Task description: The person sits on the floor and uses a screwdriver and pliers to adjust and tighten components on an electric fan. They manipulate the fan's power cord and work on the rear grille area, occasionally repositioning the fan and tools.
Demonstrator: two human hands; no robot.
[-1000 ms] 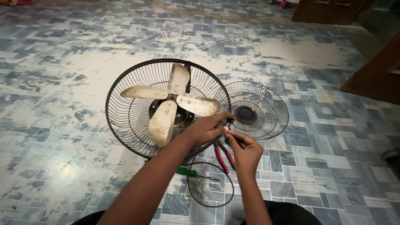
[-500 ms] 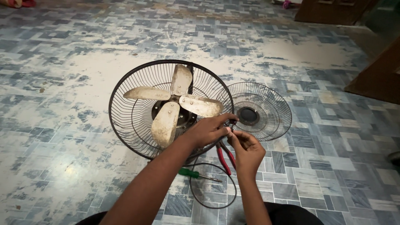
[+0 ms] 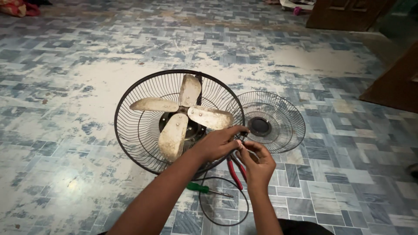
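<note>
The fan [image 3: 178, 122], its four pale blades inside a dark wire guard, lay on the tiled floor [image 3: 65, 87]. At the fan's lower right rim the left hand [image 3: 217, 144] pinched the guard wire, fingers together. Just right of it the right hand [image 3: 257, 162] was closed on something too small to tell. Below the fan lay a green-handled screwdriver [image 3: 198, 187], red-handled pliers [image 3: 235, 172] and a black cord [image 3: 226, 219]; the loose front guard [image 3: 272, 122] lay at the fan's right.

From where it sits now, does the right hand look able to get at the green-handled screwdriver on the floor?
Probably yes. The green-handled screwdriver lies bare on the tiled floor, just below and left of the right hand; only the left forearm passes close above.
</note>
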